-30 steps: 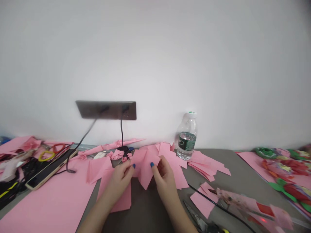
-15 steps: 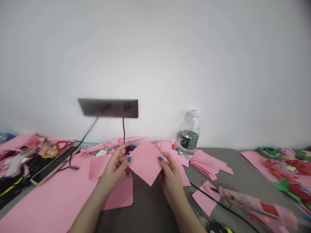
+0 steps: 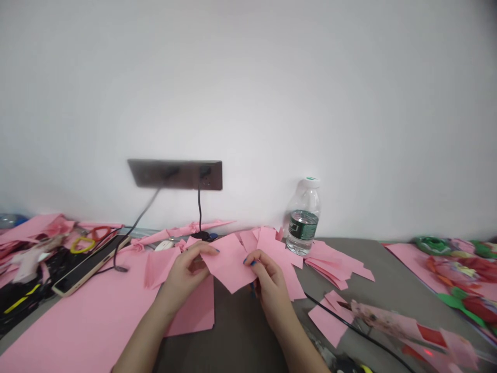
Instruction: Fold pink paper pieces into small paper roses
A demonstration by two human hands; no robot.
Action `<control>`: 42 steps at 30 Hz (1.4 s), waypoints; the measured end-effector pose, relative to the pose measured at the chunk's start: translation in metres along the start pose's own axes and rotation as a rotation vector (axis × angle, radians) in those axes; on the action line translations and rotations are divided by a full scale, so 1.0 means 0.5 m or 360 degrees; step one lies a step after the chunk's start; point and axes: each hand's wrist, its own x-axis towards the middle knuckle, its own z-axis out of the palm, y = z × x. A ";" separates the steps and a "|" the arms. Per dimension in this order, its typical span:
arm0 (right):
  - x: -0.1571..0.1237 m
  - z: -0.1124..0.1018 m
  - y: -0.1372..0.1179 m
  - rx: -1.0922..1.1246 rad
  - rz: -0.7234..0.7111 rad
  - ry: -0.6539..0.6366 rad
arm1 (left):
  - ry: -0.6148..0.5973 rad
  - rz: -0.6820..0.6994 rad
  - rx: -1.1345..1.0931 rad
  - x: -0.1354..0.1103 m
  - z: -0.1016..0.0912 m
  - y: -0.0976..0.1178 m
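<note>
A small square of pink paper (image 3: 230, 265) is held up between both hands, one corner pointing down. My left hand (image 3: 188, 272) pinches its left corner, with the index finger along the upper edge. At the right edge, my right hand (image 3: 267, 277) grips the paper between thumb and fingers, the fingertips partly behind it. Below my left wrist lies a larger stack of pink sheets (image 3: 194, 311). More cut pink pieces (image 3: 272, 251) lie just behind the held square.
A water bottle (image 3: 304, 220) stands against the wall. Left are a phone (image 3: 91, 265), yellow-handled scissors (image 3: 82, 245) and pink scraps. On the right, a black cable (image 3: 357, 331) runs past a paper-covered glue gun (image 3: 404, 324), with paper flowers (image 3: 458, 274) beyond.
The right fingers have moved inward and upward over the paper's right corner. My left index finger has come down onto the paper's edge, and the square has tilted slightly.
</note>
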 end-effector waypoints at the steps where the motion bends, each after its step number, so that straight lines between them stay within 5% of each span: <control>1: 0.000 0.001 0.001 0.0021 -0.0023 -0.0059 | 0.0037 0.0016 -0.0020 0.002 -0.001 0.002; 6: -0.006 0.010 0.004 0.0113 -0.0376 -0.0262 | 0.0252 -0.0057 -0.0248 0.010 -0.009 0.015; 10: -0.003 0.014 0.001 -0.0031 -0.0517 -0.0163 | 0.0256 -0.0126 -0.0315 0.010 -0.014 0.018; 20: 0.007 0.002 0.005 0.0240 -0.0285 0.0172 | -0.0096 -0.0126 0.0200 -0.005 0.014 0.019; 29: 0.015 0.002 0.013 0.0324 0.0008 0.0112 | -0.0182 -0.0110 0.0117 -0.013 0.024 0.040; 35: 0.010 0.007 0.005 0.0237 -0.0056 0.0138 | -0.0051 -0.0244 0.0090 -0.006 0.028 0.041; 42: 0.007 0.007 0.004 0.0088 -0.0121 0.0043 | -0.0206 -0.0309 0.0163 -0.012 0.027 0.052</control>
